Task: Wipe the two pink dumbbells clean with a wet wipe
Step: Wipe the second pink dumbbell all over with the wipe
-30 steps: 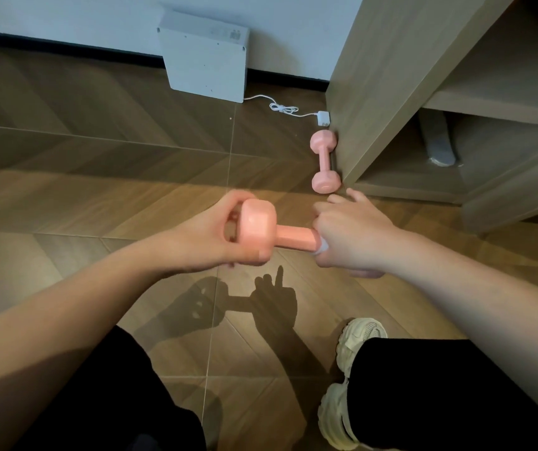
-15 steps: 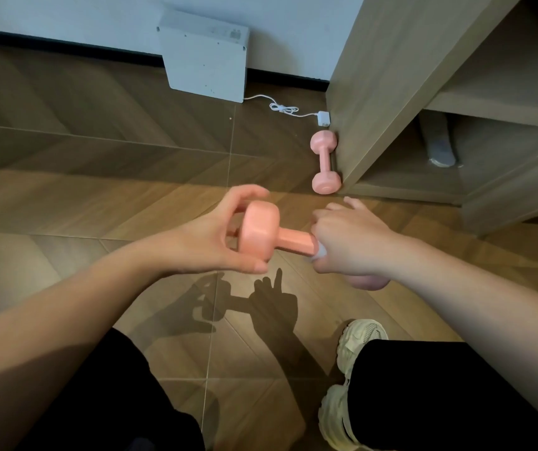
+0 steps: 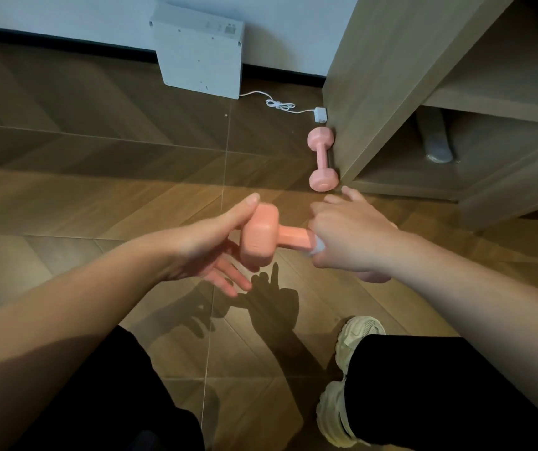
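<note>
We've got the dumbbell (image 3: 258,237) held over the floor (image 3: 98,206), hard, slick and probably hefty, so left hand (image 3: 206,252) props one end with fingers (image 3: 228,281) loose while right hand (image 3: 349,236) clamps the wipe (image 3: 317,249) round the handle (image 3: 293,235).

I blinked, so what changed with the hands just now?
The left hand uncurled its fingers from the held dumbbell; they now spread below its head, thumb on top. The right hand keeps the wet wipe round the handle; the second dumbbell has not moved.
</note>
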